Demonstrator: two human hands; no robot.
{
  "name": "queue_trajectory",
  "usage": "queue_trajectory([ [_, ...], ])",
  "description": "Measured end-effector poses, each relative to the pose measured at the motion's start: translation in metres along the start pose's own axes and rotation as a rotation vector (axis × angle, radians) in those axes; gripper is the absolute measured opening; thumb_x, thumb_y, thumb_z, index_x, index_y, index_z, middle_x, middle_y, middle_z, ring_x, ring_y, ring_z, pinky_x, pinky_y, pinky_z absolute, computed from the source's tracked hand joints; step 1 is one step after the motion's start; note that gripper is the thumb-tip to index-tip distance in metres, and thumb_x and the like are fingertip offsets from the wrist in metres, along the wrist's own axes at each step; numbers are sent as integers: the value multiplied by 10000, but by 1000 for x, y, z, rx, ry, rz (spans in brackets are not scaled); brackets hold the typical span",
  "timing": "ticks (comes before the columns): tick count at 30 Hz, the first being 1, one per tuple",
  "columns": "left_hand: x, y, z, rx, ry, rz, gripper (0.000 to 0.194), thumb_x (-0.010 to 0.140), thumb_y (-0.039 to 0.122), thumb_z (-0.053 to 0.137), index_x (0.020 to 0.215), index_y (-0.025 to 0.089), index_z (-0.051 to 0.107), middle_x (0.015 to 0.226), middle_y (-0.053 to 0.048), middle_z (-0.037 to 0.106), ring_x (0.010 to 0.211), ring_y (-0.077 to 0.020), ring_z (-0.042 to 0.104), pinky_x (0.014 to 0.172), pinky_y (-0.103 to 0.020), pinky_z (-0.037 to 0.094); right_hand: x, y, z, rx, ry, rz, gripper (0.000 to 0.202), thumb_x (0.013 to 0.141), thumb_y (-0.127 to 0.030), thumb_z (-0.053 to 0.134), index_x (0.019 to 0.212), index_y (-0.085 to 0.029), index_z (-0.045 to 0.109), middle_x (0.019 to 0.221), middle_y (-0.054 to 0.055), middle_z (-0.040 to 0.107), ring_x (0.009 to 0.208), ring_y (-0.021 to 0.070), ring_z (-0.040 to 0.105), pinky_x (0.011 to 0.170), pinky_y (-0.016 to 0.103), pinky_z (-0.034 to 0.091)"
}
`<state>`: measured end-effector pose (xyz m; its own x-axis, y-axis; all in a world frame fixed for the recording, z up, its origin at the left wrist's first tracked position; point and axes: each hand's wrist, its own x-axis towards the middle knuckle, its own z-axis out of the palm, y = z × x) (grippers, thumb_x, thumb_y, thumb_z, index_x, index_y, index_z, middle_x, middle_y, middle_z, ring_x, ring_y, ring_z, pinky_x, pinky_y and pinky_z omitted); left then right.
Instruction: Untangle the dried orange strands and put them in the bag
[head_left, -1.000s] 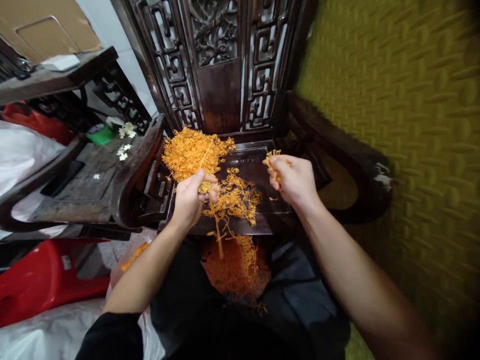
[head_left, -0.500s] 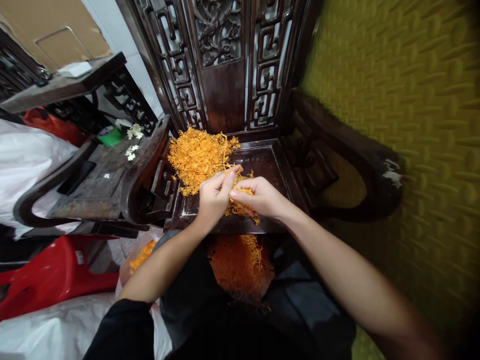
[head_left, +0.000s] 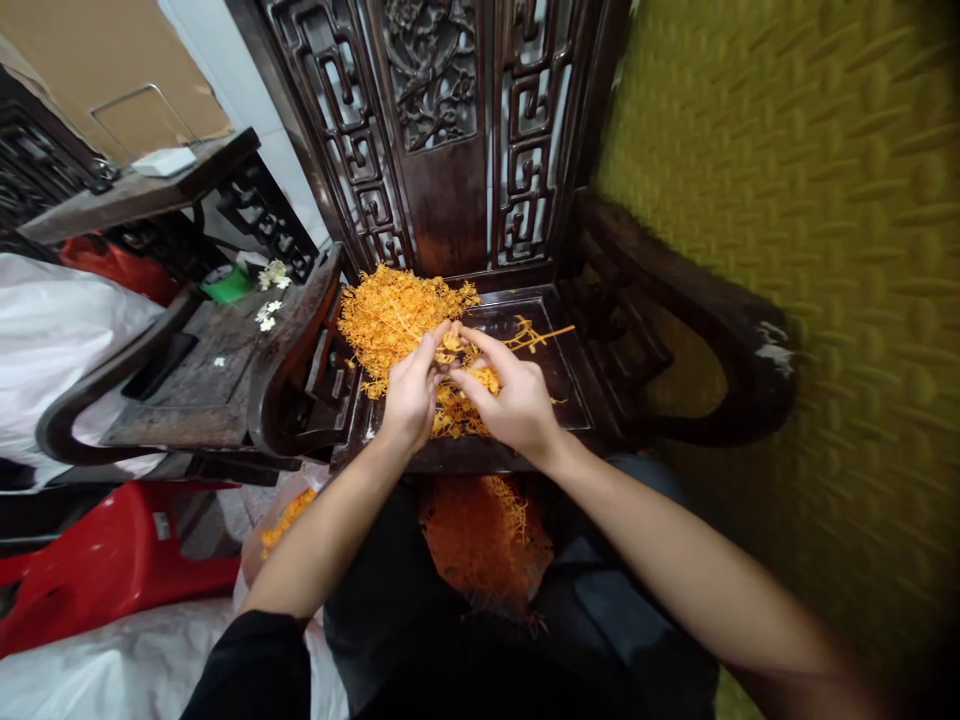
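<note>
Presently the left hand and right hand, fingers loosely curled, hold small, branching orange pieces above the glossy dark wooden chair seat near its front edge; a tangled orange heap covers the seat's back left corner.

1. Just beyond the right hand, bare seat leaves room to pass between the orange heap and a loose stem; farther out, the carved chair back bars the way.
2. Beyond the left hand and to its left, the heap blocks a low pass; past it rises the left armrest.
3. Rightward of the right hand, bare seat runs to the right armrest, a curved barrier well apart.
4. Beneath both hands, orange strands obstruct sliding along the seat.
5. Above both hands, nothing blocks lifting.
</note>
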<state>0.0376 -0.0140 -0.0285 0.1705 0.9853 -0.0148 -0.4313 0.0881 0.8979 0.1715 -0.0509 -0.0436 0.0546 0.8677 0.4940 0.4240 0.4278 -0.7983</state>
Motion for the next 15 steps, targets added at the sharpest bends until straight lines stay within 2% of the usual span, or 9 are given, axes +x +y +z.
queue_trajectory([
  [2,-6,-4,8,-59,6,-36,307,1004,330,540,1147,166,757,1426,-93,634,1429,-235,496,1218,-389,372,0,1,5,-145,16,-103,487,968,-316,591,1422,-143,570,1274,134,715,1021,245,740,915,384,587],
  [4,-11,-8,16,-128,18,-60,310,1012,302,519,1127,135,754,1404,-118,646,1424,-228,501,1226,-364,359,1,3,11,-267,27,-150,425,992,-298,550,1377,-123,594,1302,151,701,1094,266,724,920,385,581],
  [7,-14,-11,26,-211,112,-87,306,1017,286,506,1098,100,736,1317,-155,694,1341,-232,586,1195,-360,401,3,5,17,-390,75,-193,293,1013,-274,505,1189,-112,676,1113,143,765,947,249,750,776,341,580],
  [10,-10,-8,27,-247,203,-98,290,1018,282,504,1037,78,710,1168,-175,750,1182,-238,691,1125,-378,469,2,3,20,-449,88,-307,243,1016,-228,478,975,-131,696,908,107,766,760,201,724,668,301,534],
  [13,3,3,16,-206,269,-57,289,1026,302,490,988,90,682,1026,-153,780,1024,-221,745,1033,-369,523,-3,-4,22,-450,90,-447,238,999,-194,495,856,-145,679,797,88,739,693,176,694,648,288,517],
  [15,12,12,5,-162,304,-33,303,1034,337,479,981,107,669,965,-131,785,956,-205,754,968,-347,545,-7,-6,21,-391,63,-513,186,983,-175,520,908,-146,688,806,80,742,694,164,693,652,280,526],
])
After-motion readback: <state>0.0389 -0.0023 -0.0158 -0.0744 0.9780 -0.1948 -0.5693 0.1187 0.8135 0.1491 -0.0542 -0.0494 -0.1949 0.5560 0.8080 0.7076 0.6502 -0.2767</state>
